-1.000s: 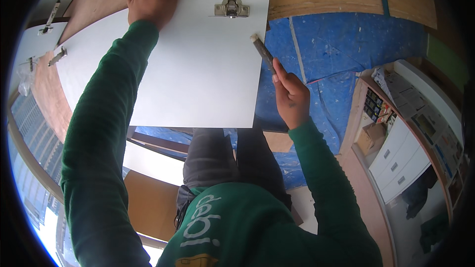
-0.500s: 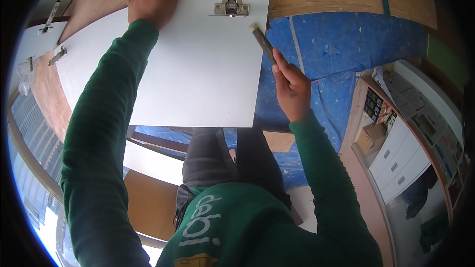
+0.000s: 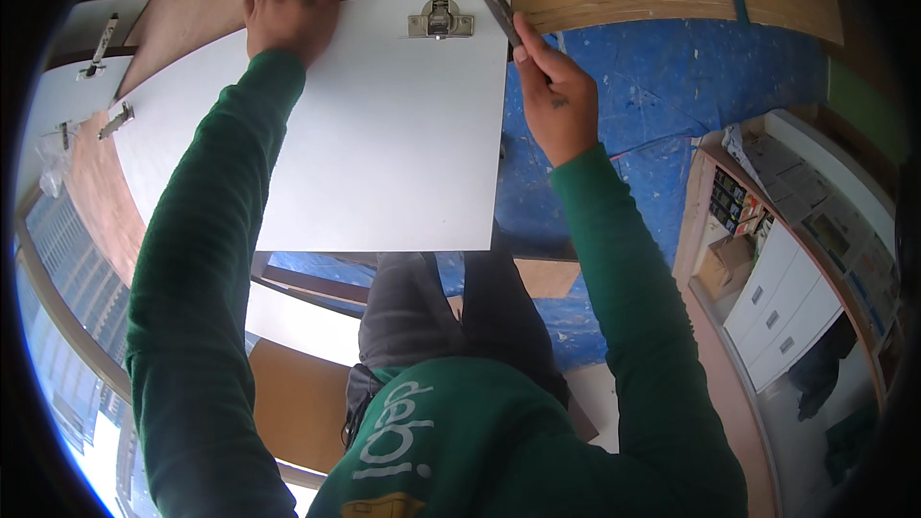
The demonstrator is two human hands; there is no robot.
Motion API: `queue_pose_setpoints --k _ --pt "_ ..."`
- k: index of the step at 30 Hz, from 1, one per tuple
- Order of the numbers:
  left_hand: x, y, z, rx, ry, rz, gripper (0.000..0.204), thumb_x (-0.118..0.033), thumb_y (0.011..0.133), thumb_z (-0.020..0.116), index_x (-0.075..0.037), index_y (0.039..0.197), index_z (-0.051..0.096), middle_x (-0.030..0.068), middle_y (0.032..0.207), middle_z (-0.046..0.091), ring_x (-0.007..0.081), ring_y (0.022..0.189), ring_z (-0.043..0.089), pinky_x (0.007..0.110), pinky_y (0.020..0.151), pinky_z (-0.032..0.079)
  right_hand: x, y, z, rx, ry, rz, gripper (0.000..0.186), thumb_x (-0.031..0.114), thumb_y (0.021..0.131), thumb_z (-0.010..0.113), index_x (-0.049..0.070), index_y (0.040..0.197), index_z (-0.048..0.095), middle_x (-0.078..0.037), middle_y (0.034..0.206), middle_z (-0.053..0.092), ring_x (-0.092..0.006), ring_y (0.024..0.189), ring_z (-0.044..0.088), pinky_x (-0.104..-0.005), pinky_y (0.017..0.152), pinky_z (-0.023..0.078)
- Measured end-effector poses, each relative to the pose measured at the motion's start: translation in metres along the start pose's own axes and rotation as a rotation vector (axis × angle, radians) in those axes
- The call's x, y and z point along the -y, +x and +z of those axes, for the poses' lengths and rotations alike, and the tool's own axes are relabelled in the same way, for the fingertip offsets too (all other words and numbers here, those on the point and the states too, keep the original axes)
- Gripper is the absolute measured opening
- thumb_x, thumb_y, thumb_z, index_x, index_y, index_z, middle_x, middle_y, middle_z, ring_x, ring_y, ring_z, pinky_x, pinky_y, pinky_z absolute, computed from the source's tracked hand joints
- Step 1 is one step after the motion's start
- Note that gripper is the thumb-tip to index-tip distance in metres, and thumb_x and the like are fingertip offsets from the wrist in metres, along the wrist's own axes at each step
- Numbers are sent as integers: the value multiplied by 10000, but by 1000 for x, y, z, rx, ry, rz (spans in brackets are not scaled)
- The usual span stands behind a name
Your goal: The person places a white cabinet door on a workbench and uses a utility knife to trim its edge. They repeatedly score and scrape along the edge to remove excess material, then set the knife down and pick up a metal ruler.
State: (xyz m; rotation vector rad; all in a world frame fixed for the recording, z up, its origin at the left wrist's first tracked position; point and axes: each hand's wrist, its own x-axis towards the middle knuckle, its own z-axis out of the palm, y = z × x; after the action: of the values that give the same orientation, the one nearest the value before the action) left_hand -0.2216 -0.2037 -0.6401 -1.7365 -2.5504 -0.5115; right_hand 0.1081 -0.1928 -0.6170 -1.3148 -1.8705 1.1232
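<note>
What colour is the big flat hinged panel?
The big flat panel is white, clearest in the head view.

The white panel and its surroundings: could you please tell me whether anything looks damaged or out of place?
Mainly the blue sheeting to the right: it looks wrinkled, with pale flecks breaking its plain blue. The white panel and its top-right hinge show no obvious damage.

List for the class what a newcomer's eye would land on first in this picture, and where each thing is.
First comes the large white panel at the upper centre, with a metal cabinet hinge near its far right corner. The left hand lies spread across its far edge, while the right hand grips a dark, pale-tipped stick by that corner. Bright blue sheeting spreads to the right.
</note>
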Motion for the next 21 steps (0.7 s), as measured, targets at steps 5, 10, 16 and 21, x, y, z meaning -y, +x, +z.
queue_pose_setpoints --k 5,10,16,21 --pt "1 -1 -1 -4 4 14 702 -602 1029 470 -172 1583 425 101 1671 382 310 1546 333 474 1271 210 1 40 1 -132 50 -46 519 272 1018 686 75 1484 572 -186 1038 762 -264 830 719 -341 798 567" --pt "0 0 -3 -13 -10 12 713 -606 1023 477 -166 1582 427 99 1669 385 317 1546 332 478 1270 214 15 45 5 -8 -98 157 796 431 954 754 7 1551 442 -215 1252 714 -303 1077 719 -386 939 559" --pt "-18 -2 -23 93 -26 -58 662 -372 1040 569 -7 1564 397 229 1631 381 384 1508 351 470 1259 263 21 -14 -8 42 20 345 889 376 901 824 25 1582 374 -250 1179 719 -266 1030 734 -376 872 582" --pt "-17 -1 -23 110 1 -68 666 -368 1035 572 -9 1567 394 230 1633 377 382 1512 345 469 1264 253 20 -64 -27 120 -11 408 795 303 952 789 37 1587 391 -195 1177 715 -192 919 703 -334 825 569"
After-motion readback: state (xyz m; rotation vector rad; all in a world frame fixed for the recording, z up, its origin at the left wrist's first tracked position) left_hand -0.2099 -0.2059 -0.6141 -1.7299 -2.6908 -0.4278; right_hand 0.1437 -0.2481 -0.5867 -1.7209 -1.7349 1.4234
